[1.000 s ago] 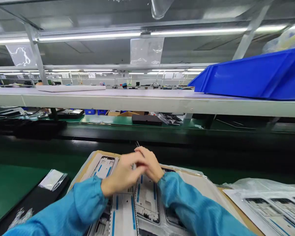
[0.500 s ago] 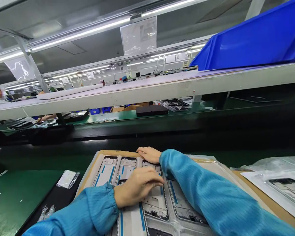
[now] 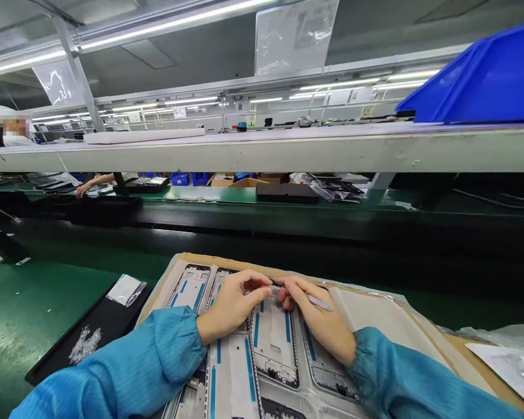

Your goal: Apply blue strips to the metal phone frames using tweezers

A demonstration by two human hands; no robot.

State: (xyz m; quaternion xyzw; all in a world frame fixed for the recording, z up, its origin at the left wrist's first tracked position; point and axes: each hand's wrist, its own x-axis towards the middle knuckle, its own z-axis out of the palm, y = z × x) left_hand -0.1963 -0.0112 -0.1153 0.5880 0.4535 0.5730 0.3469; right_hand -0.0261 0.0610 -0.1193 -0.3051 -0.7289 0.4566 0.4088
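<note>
Shelf bears blue bin; black tray flanks phone frames.

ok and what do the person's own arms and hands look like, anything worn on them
The left sleeve and right sleeve are blue, long and loosely creased, gathered at the ends. The left hand and right hand are bare, without gloves.

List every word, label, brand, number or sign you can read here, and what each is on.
No text can be read.
Small bag on the black tray: any print is too small.
Hanging sheet: too blurred and glary.
Phone frame: any markings are too small.
Blue bin: no lettering visible.
</note>
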